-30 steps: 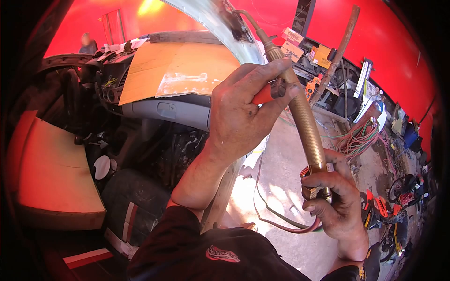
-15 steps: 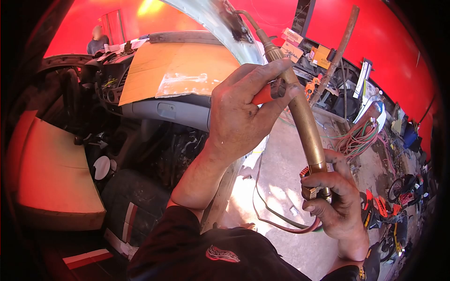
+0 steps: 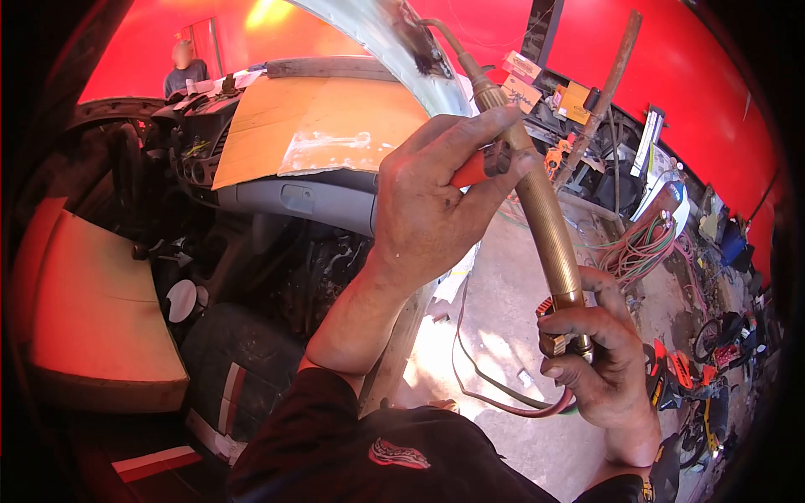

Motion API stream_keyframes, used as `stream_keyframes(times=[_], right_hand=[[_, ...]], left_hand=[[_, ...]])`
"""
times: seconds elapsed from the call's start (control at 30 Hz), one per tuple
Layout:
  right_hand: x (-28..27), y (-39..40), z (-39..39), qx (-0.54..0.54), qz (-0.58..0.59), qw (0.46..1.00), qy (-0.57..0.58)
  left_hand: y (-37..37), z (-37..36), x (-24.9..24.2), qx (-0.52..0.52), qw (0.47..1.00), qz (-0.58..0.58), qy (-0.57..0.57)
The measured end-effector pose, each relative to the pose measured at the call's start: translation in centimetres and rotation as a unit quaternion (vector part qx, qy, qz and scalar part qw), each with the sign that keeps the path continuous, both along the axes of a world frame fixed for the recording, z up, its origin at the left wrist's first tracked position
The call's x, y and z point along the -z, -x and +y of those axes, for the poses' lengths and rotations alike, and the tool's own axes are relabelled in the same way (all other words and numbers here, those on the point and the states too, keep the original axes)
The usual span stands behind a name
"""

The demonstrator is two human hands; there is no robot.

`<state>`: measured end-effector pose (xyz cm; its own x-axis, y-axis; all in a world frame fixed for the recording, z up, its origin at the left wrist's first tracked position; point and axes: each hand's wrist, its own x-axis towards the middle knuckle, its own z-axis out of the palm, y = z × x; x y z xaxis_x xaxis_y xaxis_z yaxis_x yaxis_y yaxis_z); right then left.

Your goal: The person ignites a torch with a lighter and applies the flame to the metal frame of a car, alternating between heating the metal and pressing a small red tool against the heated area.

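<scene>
A brass gas welding torch (image 3: pixel 547 220) slants through the middle, its thin bent tip (image 3: pixel 443 32) close to a blackened patch on the pale metal car pillar (image 3: pixel 369 25). My left hand (image 3: pixel 440 189) is closed on the upper torch barrel between thumb and fingers. The same hand also holds an orange object with a dark metal end (image 3: pixel 496 159), partly hidden by the fingers. At the torch's lower end, my right hand (image 3: pixel 608 352) is closed around the base, fingers at the valve knobs (image 3: pixel 553 342). No flame shows at the tip.
Red and green hoses (image 3: pixel 537 411) hang from the torch base. Left is a car interior with cardboard (image 3: pixel 335 117) over the dashboard. Coiled hoses (image 3: pixel 641 251), boxes (image 3: pixel 574 102) and parts lie along the right wall. A person (image 3: pixel 186 71) is in the far background.
The person in the background has shifted slightly right and up. Both hands and the torch hold almost the same position.
</scene>
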<state>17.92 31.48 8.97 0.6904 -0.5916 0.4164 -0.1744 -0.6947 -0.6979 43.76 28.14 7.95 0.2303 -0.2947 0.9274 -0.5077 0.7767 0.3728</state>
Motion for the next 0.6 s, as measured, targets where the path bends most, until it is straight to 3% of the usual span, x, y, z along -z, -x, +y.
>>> stream_keyframes(times=[0.1, 0.6], right_hand=[[0.06, -0.07, 0.18, 0.005, -0.011, 0.999, -0.036], [0.20, -0.06, 0.00, 0.001, 0.001, 1.000, 0.001]], left_hand=[[-0.09, 0.07, -0.02, -0.005, 1.000, -0.004, -0.005], [-0.02, 0.10, -0.04, 0.003, 1.000, 0.004, 0.001]])
